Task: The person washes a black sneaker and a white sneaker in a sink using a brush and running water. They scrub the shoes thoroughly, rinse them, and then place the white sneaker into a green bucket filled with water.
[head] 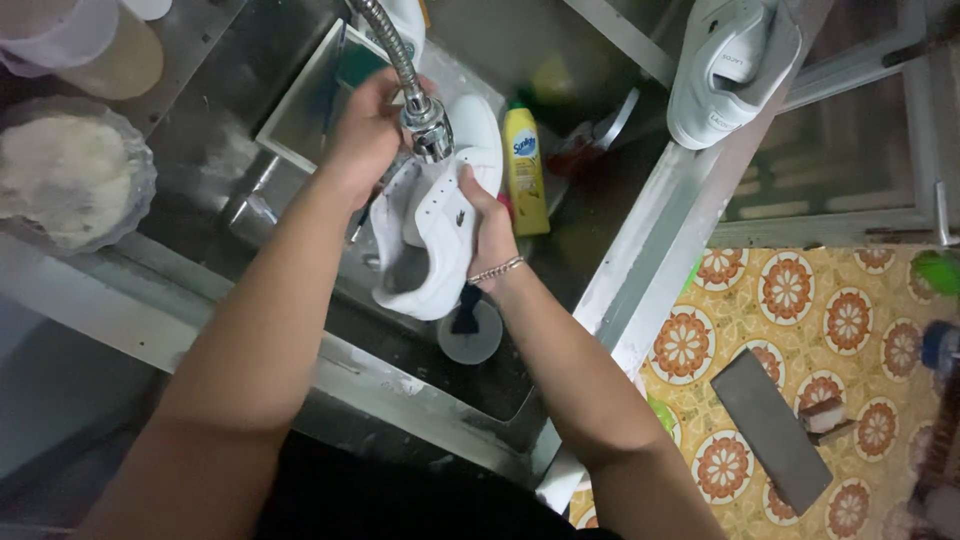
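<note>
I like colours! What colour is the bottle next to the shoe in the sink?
Yellow bottle, green cap, in the head view.

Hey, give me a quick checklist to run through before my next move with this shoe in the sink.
1. Shoe held by both hands: right hand on its side, left hand at its top. Ok.
2. Shoe under the faucet head: ok.
3. Water running: cannot tell.
4. Soap bottle upright beside the shoe, within reach: ok.
5. Drain cover below the shoe, dark item lying on it: not ok.
6. Second shoe on the sink edge, partly overhanging: not ok.
</note>
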